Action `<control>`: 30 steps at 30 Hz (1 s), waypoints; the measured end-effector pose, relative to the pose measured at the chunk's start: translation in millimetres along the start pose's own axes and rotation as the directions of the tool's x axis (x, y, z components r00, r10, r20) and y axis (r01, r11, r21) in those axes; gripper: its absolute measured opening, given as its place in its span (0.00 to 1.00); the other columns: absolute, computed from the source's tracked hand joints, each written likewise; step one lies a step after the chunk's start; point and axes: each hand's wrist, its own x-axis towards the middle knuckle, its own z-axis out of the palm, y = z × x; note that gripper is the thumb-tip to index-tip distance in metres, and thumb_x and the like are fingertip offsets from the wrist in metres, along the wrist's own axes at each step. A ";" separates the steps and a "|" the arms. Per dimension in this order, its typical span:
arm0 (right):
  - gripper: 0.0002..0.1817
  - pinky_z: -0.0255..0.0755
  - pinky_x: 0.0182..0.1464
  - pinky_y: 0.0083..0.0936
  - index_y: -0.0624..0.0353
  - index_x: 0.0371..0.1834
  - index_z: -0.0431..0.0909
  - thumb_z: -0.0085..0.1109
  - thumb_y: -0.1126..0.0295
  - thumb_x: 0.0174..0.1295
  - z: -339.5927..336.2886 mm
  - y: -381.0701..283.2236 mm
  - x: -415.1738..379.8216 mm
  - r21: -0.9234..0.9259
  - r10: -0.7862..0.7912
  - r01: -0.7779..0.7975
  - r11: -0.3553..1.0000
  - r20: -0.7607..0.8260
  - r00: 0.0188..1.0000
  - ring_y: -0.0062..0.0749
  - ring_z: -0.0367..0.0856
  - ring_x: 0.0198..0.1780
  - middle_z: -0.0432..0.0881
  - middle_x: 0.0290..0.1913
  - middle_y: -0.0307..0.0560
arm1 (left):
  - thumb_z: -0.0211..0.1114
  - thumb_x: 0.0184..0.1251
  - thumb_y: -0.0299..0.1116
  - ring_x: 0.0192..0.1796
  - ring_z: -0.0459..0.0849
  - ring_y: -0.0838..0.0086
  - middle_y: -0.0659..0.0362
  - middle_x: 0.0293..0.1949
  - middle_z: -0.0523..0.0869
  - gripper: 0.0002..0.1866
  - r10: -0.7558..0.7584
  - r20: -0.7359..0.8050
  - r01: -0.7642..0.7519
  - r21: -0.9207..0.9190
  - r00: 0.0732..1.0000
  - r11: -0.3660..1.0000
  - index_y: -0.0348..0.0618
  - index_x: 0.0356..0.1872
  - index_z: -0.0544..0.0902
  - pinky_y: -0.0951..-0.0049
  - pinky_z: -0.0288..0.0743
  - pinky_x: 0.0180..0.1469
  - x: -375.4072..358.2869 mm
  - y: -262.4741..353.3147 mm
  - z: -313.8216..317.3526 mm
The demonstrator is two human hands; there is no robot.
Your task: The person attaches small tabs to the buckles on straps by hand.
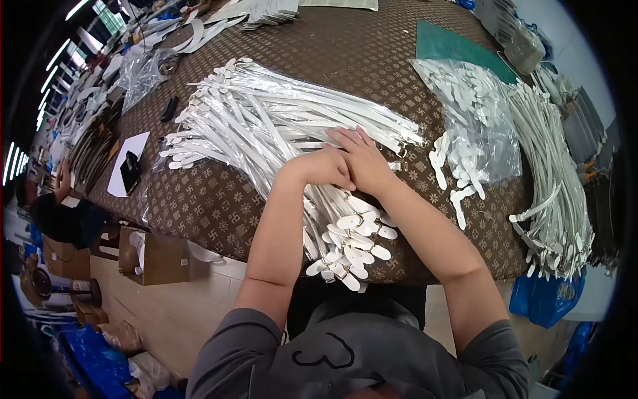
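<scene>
A large pile of white belts (246, 120), many in clear plastic, fans across the patterned tablecloth. My left hand (316, 167) is over the middle of the pile, fingers bent and closed against my right hand; what they hold, if anything, is hidden. My right hand (362, 163) lies on the belts with its fingers stretched out toward the far side. Between my forearms, a bunch of white belt ends with small metal buckles (352, 246) hangs toward the table's near edge.
To the right are a clear plastic bag (495, 146) of white strap pieces, loose pieces (458, 199) and a long bundle of white straps (551, 179). A green mat (458, 50) lies behind. At left are a black phone-like object (130, 171) on white paper and another person (60, 206).
</scene>
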 end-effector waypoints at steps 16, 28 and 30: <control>0.21 0.46 0.70 0.48 0.35 0.61 0.70 0.51 0.60 0.63 11.9 100.0 46.1 -0.183 0.338 -0.297 0.937 0.276 0.900 0.36 0.53 0.71 0.58 0.70 0.34 | 0.67 0.52 0.37 0.24 0.82 0.73 0.58 0.20 0.84 0.11 0.020 -0.157 -0.032 -0.077 0.987 0.997 0.38 0.24 0.84 0.73 0.72 0.31 19.5 -0.7 2.3; 0.28 0.43 0.71 0.45 0.48 0.58 0.74 0.66 0.71 0.50 -173.5 -6.4 -142.2 0.272 0.357 -0.487 0.830 0.411 0.839 0.45 0.55 0.70 0.64 0.67 0.46 | 0.66 0.57 0.34 0.19 0.76 0.80 0.60 0.16 0.79 0.10 -0.019 -0.166 -0.006 -0.144 0.986 0.990 0.35 0.27 0.83 0.77 0.69 0.25 23.1 -2.9 6.4; 0.26 0.41 0.71 0.48 0.48 0.56 0.75 0.64 0.73 0.51 -166.4 -25.0 -170.2 0.105 0.352 -0.415 0.904 0.367 0.861 0.44 0.56 0.70 0.65 0.66 0.46 | 0.66 0.57 0.34 0.19 0.76 0.80 0.60 0.16 0.79 0.10 -0.013 -0.175 -0.011 -0.137 0.984 0.991 0.36 0.27 0.83 0.77 0.69 0.26 23.5 -1.8 7.2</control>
